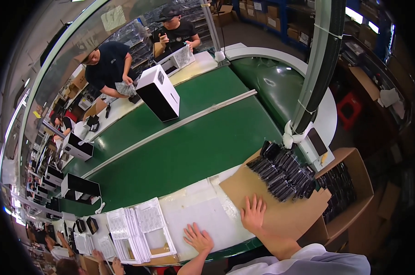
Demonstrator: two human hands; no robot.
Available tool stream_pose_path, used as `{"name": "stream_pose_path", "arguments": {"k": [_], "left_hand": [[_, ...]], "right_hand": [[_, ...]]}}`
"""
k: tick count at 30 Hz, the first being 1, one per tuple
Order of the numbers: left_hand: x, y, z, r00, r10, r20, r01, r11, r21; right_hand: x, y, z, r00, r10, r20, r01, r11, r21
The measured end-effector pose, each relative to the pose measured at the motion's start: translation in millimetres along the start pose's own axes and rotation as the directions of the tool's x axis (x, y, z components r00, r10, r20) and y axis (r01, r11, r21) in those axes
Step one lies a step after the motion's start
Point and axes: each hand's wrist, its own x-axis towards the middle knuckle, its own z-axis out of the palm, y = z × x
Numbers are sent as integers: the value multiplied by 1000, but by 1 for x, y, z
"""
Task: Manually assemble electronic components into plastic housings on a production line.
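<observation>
My left hand (199,238) lies flat on the white worktop (189,208) with its fingers spread, holding nothing. Just left of it stand several white panel frames (152,220), lined up side by side. My right hand (253,213) rests, fingers stretched out, on the left part of a flat brown cardboard sheet (281,219); nothing is in it. Beyond that hand, a pile of black items in clear plastic wrap (283,172) covers the sheet's far part. What is inside the wraps is too small to make out.
An open carton (361,197) at right holds more wrapped black items. Across the green conveyor (184,151) stands a white-and-black box-shaped appliance (159,94); others line the left. A grey post (319,68) rises at right. Two co-workers handle things opposite.
</observation>
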Motion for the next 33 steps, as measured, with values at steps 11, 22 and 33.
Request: {"name": "stream_pose_path", "arguments": {"k": [11,22,33], "left_hand": [[-2,5,2,1000,-2,-9,2,1000,-8],[-3,-11,4,999,20,-31,-21,999,-37],[-2,-7,-8,998,34,-59,-37,998,-42]], "right_hand": [[-1,5,-1,1000,-1,-5,1,1000,22],[-5,-2,10,999,-36,-28,34,998,-52],[-4,-5,13,998,-61,-18,59,994,-88]]}}
